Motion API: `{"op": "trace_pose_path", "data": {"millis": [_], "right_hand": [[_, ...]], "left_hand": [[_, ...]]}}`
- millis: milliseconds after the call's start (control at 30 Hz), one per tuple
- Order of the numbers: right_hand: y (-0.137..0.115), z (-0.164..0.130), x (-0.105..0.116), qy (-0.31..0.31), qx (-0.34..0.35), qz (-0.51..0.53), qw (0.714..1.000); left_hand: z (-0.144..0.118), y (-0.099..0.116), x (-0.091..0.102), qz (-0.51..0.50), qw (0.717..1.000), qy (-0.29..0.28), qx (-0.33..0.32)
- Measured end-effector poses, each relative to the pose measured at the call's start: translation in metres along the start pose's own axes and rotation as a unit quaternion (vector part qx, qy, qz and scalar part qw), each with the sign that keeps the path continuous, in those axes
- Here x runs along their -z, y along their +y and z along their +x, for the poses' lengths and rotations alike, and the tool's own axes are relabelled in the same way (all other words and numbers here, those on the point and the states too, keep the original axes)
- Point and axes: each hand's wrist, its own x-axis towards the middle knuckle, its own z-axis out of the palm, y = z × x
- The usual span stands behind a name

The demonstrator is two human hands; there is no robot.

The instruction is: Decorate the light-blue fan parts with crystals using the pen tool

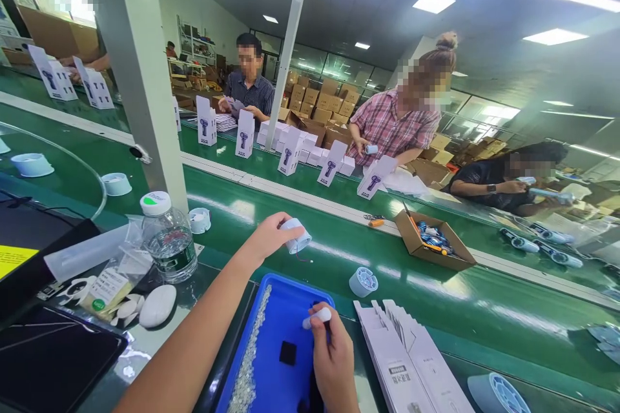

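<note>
My left hand (271, 237) reaches out over the green conveyor belt (339, 251) and grips a small pale blue round part (296, 235) just above the belt. My right hand (332, 361) is low, over a blue tray (285, 310), and holds a small dark tool with a white tip (317, 317). In the tray lie a strip of tiny clear pieces (249, 361) and a black square pad (287, 353). Another pale blue round part (363, 282) sits on the belt to the right of the tray.
A water bottle (167, 239), plastic bags and a white oval piece (157, 305) stand at my left. Flat white cartons (411, 361) lie right of the tray. A brown box of parts (431, 242) and upright white boxes (290, 151) are beyond. Three people work across the belt.
</note>
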Motion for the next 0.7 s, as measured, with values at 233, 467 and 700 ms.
{"op": "trace_pose_path", "data": {"millis": [233,467,700], "right_hand": [[-0.004,-0.015,-0.013,-0.023,-0.015,0.087,0.996],[-0.01,-0.007,-0.009,0.215,-0.023,0.227,0.95],[-0.01,0.002,0.004,0.195,-0.06,0.227,0.952]], "left_hand": [[0.001,-0.002,-0.005,-0.003,1.0,-0.009,0.013],[0.0,-0.006,-0.021,-0.01,0.998,-0.046,0.038],[-0.01,0.004,-0.038,-0.027,0.991,-0.114,0.068]]}}
